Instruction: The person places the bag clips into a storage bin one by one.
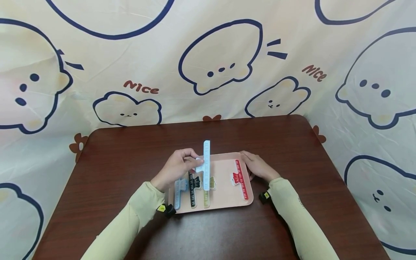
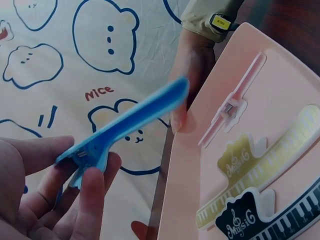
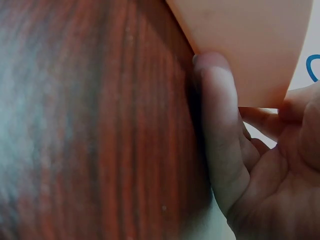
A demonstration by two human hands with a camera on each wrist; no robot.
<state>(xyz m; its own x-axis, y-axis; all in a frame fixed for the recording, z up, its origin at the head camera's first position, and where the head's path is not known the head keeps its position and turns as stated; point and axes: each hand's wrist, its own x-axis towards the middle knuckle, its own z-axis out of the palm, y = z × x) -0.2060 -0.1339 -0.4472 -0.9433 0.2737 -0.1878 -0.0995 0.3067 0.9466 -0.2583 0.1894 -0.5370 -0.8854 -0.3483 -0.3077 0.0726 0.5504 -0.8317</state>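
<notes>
A light blue clip (image 1: 206, 166) with a long ruler-like jaw printed with piano keys stands upright above the tray. My left hand (image 1: 182, 164) pinches its handle between thumb and fingers; in the left wrist view the blue clip (image 2: 130, 120) shows edge-on. Below lies a pink tray (image 1: 224, 180) holding another blue clip (image 1: 177, 195), a black clip (image 1: 192, 191), a yellow-green clip (image 1: 206, 200), partly hidden by the held one, and a red clip (image 1: 241, 180). At the tray's far right corner, my right hand (image 1: 258, 166) holds the rim; its fingers (image 3: 217, 100) touch the edge.
The tray rests on a dark brown wooden table (image 1: 130, 144). A pale cloth (image 1: 227, 104) with cartoon outlines hangs behind the table and along both sides. Each wrist wears a black strap with a yellow tag.
</notes>
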